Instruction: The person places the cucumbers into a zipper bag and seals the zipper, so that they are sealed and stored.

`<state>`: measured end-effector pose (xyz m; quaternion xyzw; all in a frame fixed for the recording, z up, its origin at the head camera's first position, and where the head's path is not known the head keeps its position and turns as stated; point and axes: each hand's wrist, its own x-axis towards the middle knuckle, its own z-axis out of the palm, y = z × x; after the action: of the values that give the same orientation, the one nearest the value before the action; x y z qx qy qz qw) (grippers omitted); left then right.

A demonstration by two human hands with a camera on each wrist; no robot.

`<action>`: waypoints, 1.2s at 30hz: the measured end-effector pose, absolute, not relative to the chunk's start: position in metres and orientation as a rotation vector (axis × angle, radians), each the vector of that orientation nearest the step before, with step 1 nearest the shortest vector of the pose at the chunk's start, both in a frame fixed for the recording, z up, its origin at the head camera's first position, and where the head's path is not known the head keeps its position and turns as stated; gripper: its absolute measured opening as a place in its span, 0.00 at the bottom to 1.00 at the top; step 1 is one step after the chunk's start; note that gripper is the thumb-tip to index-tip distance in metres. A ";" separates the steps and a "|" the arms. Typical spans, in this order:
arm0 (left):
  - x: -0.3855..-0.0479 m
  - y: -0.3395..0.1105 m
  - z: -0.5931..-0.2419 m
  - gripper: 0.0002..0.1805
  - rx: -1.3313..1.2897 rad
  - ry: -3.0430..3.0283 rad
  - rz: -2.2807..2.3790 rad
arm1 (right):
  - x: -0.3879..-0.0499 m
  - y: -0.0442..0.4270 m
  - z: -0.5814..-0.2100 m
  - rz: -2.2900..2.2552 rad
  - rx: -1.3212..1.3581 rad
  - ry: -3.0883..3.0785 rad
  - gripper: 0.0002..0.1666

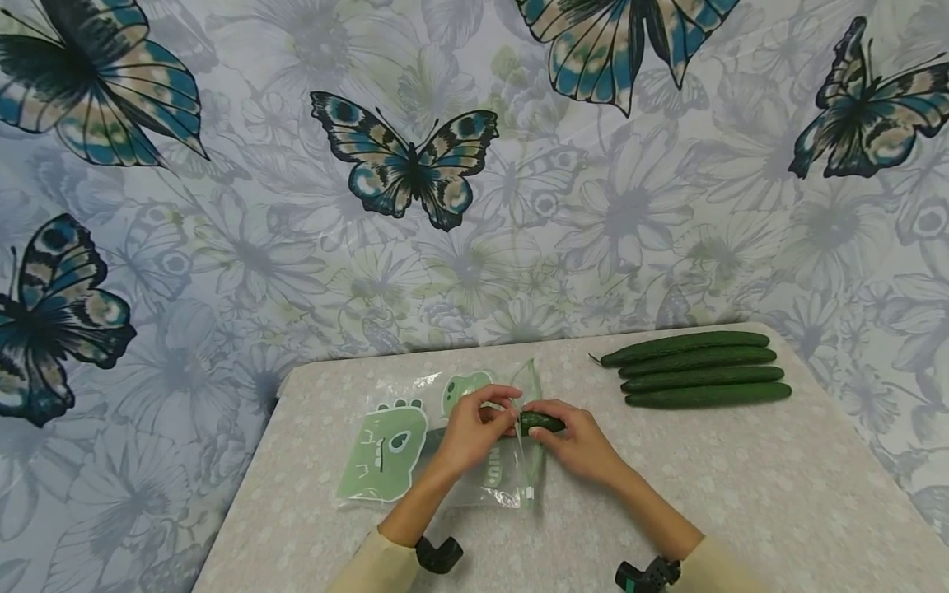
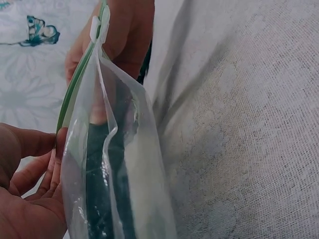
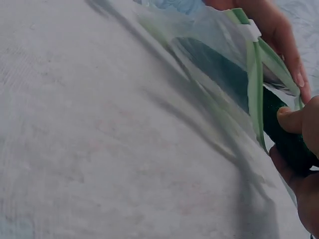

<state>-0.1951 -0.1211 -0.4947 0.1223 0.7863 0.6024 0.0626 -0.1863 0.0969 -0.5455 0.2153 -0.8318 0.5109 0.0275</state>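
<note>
Butterfly-print backdrop (image 1: 474, 272) across upper frame, bench (image 1: 689, 478) stretching to lower right, edges sloping both sides, zip bag (image 1: 400, 445) at centre, four cucumbers (image 1: 700, 379) farther right, left hand (image 1: 478, 420) pinching bag's mouth, right hand (image 1: 578, 441) gripping single cucumber (image 1: 541, 423) partly inside.

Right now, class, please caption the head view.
Left hand pinching a clear bag, right hand holding a cucumber partly inside; four more cucumbers lie at right.

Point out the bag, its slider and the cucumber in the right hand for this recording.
Bag (image 1: 366, 449), head view: on its green printed part.
Slider (image 3: 253, 31), right wrist view: on its white body.
Cucumber (image 1: 541, 422), head view: on its uncovered end.
</note>
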 end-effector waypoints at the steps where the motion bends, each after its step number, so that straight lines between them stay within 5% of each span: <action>1: -0.195 -0.122 -0.495 0.16 0.370 2.379 1.817 | -0.186 0.096 -0.546 1.554 0.673 -2.581 0.23; 9: -0.194 -0.124 -0.499 0.16 0.365 2.389 1.799 | -0.187 0.112 -0.550 1.614 0.695 -2.591 0.29; 15: -0.192 -0.123 -0.497 0.16 0.351 2.400 1.775 | -0.183 0.132 -0.552 1.784 0.849 -2.556 0.23; 25: -0.191 -0.124 -0.499 0.16 0.333 2.382 1.800 | -0.176 0.139 -0.550 1.140 0.908 -2.550 0.23; 36: -0.190 -0.131 -0.499 0.16 0.256 2.412 1.833 | -0.174 0.140 -0.552 1.198 0.799 -2.522 0.21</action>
<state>-0.1899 -0.1306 -0.4993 0.0841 0.7924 0.6021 0.0505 -0.1737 0.1404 -0.5523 0.2733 -0.8623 0.4095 0.1187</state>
